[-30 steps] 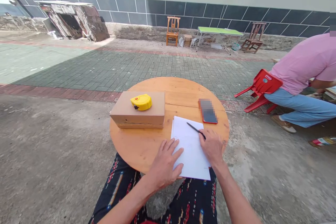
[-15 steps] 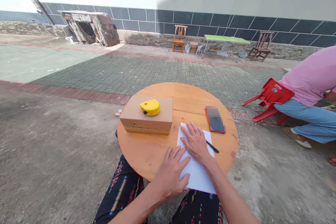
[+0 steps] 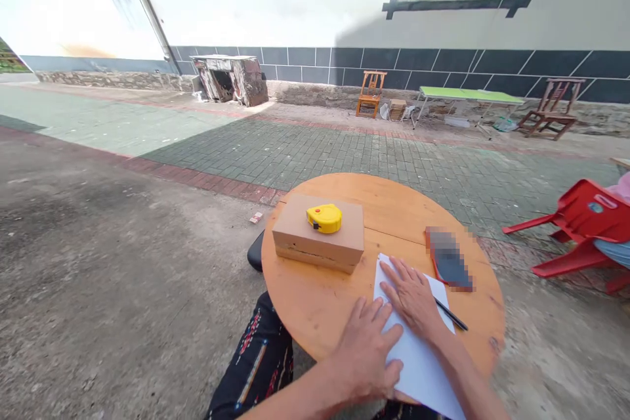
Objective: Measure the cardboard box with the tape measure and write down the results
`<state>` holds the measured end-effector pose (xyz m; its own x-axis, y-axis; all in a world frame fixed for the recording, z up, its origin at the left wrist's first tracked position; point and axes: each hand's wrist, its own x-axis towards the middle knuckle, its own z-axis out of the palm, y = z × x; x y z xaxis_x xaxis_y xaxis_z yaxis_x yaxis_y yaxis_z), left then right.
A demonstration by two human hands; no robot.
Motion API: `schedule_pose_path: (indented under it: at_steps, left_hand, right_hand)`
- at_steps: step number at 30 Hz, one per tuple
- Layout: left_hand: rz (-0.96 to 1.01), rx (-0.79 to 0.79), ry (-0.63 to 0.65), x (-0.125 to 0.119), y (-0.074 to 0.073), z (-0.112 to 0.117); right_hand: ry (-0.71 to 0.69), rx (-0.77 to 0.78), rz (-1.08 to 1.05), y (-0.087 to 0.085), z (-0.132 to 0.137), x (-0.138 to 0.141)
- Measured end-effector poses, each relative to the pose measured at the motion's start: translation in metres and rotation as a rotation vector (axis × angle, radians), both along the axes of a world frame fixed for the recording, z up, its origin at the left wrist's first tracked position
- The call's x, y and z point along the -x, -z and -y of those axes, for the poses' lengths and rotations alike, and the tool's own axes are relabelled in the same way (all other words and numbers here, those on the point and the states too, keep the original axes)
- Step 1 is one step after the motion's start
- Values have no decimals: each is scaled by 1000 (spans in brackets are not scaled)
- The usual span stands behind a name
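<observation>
White paper [image 3: 416,367] lies on the round wooden table [image 3: 315,315], its near end reaching past the table edge. My right hand [image 3: 413,295] rests flat on its upper part, fingers stretched out. Over the paper's left edge lies my left hand [image 3: 369,344], its fingers spread and holding nothing. A black pen [image 3: 451,314] sits just right of my right hand, partly on the paper. Further left stands a closed cardboard box [image 3: 315,246] with a yellow tape measure [image 3: 325,218] on top. A phone [image 3: 450,262] with a red edge, partly blurred out, lies at the right.
A red plastic chair [image 3: 590,216] stands at the right, with part of a seated person in it. Along the far wall are a wooden chair [image 3: 371,93], a green folding table [image 3: 470,96] and a darker chair [image 3: 554,108]. My leg [image 3: 256,361] is below the table.
The view has swung to the left, so everything appears further right and the seated person is mostly out of frame. Both hands keep their places on the paper.
</observation>
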<state>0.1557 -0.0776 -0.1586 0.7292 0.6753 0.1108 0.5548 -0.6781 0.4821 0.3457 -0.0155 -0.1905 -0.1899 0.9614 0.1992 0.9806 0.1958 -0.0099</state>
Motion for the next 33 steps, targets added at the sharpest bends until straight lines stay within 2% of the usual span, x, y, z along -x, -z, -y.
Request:
schedule_pose_path:
  at_steps: [10, 14, 16, 19, 23, 26, 30, 33]
  left_hand:
    - [69, -17, -5, 1, 3, 0]
    - [157, -36, -26, 4, 6, 2]
    - [227, -66, -60, 9, 13, 6]
    - [319, -147, -111, 29, 28, 14]
    - [397, -268, -242, 78, 45, 28]
    - [419, -333, -358, 117, 51, 34]
    - [451, -379, -500, 152, 53, 35]
    - [462, -371, -550, 165, 47, 33]
  right_hand:
    - [-55, -171, -60, 8, -1, -7]
    - [-30, -256, -143, 3, -1, -7]
    - [2, -284, -202, -9, 0, -3]
    - [7, -298, -323, -41, 0, 12]
    - [-66, -271, -471, -94, -14, 54]
    - [-84, -180, -479, -123, -36, 95]
    - [-16, -61, -349, -139, -73, 144]
    - [40, -15, -278, -143, -85, 162]
